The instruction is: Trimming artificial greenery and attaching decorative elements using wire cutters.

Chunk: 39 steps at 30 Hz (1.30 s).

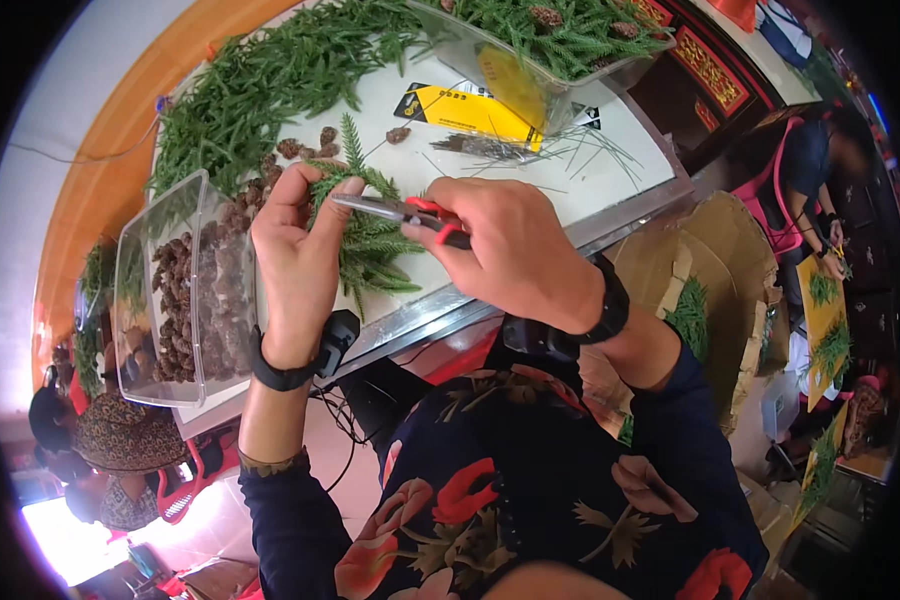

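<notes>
Both forearms reached up from below the sprig (380, 268), which was above the near edge of the tabletop (615, 188); the left hand (295, 250) rose at the sprig's left, its wrist nearly straight in a black band, its fingers bent inward and its thumb pointing upward, thumb and fingers pinching the greenery between them; the right hand (525, 240) came in from the sprig's right, its back turned upward and its forearm slanting leftward, the fingers curled closely round the red handles of the pliers (385, 208); the pliers' nose crossed in front of the sprig toward the left thumb, though whether it gripped a stem could not be told; a clear box (135, 300) of pine cones stood left of the sprig; a yellow card (470, 112) lay beyond it, with thin wires (582, 160) beyond it to the right; heaped greenery (260, 95) spread beyond it to the left.
</notes>
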### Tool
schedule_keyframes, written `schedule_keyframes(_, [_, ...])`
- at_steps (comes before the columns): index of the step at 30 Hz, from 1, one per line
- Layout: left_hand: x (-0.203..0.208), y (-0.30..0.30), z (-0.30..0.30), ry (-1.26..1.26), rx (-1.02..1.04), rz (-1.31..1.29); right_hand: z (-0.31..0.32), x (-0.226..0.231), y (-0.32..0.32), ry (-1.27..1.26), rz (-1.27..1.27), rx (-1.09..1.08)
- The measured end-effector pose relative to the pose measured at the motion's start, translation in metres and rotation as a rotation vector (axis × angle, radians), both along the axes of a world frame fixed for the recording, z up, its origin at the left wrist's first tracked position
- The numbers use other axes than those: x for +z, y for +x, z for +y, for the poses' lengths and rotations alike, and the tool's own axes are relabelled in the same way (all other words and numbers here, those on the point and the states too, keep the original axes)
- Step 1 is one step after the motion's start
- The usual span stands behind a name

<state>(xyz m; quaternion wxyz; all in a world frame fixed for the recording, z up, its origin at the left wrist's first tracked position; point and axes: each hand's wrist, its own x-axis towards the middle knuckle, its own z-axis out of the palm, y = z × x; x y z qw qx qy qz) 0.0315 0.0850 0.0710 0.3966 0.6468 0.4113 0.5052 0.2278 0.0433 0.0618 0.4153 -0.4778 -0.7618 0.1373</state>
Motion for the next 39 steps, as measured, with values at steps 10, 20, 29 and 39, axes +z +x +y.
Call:
schedule_keyframes(10, [-0.001,-0.004,-0.031,-0.146,0.003,-0.102,-0.003,-0.010,-0.009,-0.105,-0.188,-0.070])
schedule_keyframes(20, [-0.006,-0.005,-0.040,-0.126,0.035,-0.008,-0.006,-0.012,-0.011,-0.064,-0.220,-0.071])
schedule_keyframes(29, [0.004,-0.017,-0.037,-0.601,-0.370,-0.034,0.015,-0.014,0.011,0.260,-0.312,0.090])
schedule_keyframes(39, [-0.004,-0.013,-0.034,-0.852,-0.605,-0.140,0.035,-0.012,0.018,0.514,-0.342,0.304])
